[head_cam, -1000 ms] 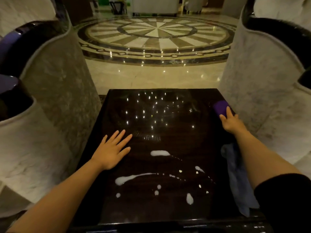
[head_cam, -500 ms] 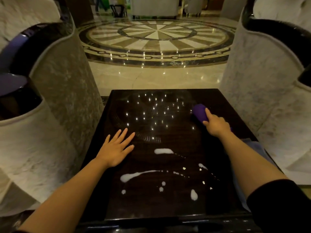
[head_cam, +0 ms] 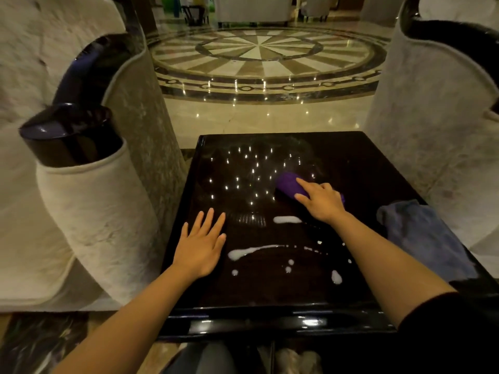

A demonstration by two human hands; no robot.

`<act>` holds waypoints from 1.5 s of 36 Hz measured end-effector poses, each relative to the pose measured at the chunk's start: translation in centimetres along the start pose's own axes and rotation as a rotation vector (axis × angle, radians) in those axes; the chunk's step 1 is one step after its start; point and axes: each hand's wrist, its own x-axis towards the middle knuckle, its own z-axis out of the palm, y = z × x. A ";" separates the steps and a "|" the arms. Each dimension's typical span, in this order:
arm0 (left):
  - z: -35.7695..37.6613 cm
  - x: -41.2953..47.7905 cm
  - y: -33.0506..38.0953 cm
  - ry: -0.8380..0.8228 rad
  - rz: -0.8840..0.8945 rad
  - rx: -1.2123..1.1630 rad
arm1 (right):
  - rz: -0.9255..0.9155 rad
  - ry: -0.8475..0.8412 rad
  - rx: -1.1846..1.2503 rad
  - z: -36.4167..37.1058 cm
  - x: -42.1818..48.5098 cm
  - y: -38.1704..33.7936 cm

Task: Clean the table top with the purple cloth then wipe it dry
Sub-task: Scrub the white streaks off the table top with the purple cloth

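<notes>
My right hand (head_cam: 321,202) pressed the purple cloth (head_cam: 290,186) onto the dark worktop (head_cam: 270,290), mid-surface, fingers closed over it; my left hand (head_cam: 201,245) lay flat, fingers spread, beside white spills (head_cam: 249,251).

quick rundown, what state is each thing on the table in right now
dark glossy table top: still spotted with spills
white liquid spills: unwiped
purple cloth: bunched, pressed on the table
right hand: on the purple cloth
left hand: flat, fingers spread, empty
grey-blue towel: crumpled at the right edge, unused
</notes>
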 end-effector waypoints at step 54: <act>0.2 -2.5 -0.4 0.038 -0.035 -0.037 | -0.597 -0.407 0.050 1.7 -8.7 -9.6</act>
